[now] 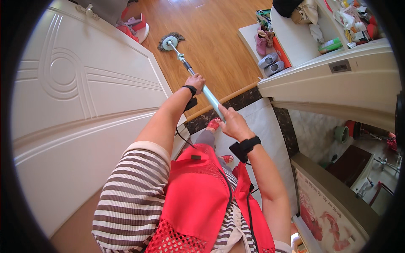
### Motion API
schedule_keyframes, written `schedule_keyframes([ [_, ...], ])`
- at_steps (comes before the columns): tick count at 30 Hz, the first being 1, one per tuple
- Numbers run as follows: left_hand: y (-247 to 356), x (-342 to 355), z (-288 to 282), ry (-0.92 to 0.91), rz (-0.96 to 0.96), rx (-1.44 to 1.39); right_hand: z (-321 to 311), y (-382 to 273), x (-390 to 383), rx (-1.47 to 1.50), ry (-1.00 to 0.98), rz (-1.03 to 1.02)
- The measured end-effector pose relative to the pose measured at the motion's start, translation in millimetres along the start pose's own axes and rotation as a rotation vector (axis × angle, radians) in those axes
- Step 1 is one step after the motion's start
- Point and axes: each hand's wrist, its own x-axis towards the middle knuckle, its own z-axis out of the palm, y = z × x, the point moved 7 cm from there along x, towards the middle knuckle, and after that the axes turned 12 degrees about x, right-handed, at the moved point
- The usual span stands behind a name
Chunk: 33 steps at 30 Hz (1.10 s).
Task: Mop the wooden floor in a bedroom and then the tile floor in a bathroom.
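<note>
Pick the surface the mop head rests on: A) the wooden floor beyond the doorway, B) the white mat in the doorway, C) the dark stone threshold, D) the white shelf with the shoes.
A: the mop head lies flat on the wooden floor, well past the dark threshold, while the left hand and the right hand both grip the mop pole.

I'm seeing the mop head (170,41) out ahead on the floor (219,46), door (76,109) to my left, shoe shelf (270,50) right, threshold (228,103) between my feet and the floor.
</note>
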Motion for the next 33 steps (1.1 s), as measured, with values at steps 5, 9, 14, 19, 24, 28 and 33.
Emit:
schedule_keyframes([
  [5,74.7,-40.7,32.9,-0.013,0.113,-0.057,10.4,31.4,-87.8,-0.017,-0.071,0.048],
  [9,158.6,-80.5,51.3,-0.085,0.255,-0.011,7.5,51.0,-176.7,-0.044,-0.071,-0.001],
  [14,269.5,-137.8,72.1,-0.235,0.334,0.053,10.1,77.4,-294.7,-0.031,-0.075,0.046],
  [19,413.8,-185.9,70.2,-0.424,0.603,-0.133,-13.9,113.5,-423.0,0.014,-0.013,0.261],
  [24,554.4,-240.4,43.3,-0.421,0.884,-0.343,-58.0,117.6,-537.6,0.055,0.08,0.45],
  [28,616.0,-276.1,1.0,-0.368,0.963,-0.466,-88.1,111.1,-599.3,0.104,0.222,0.624],
  [33,632.9,-276.5,15.1,-0.444,1.131,-0.397,-90.8,109.8,-607.3,0.074,0.316,0.674],
])
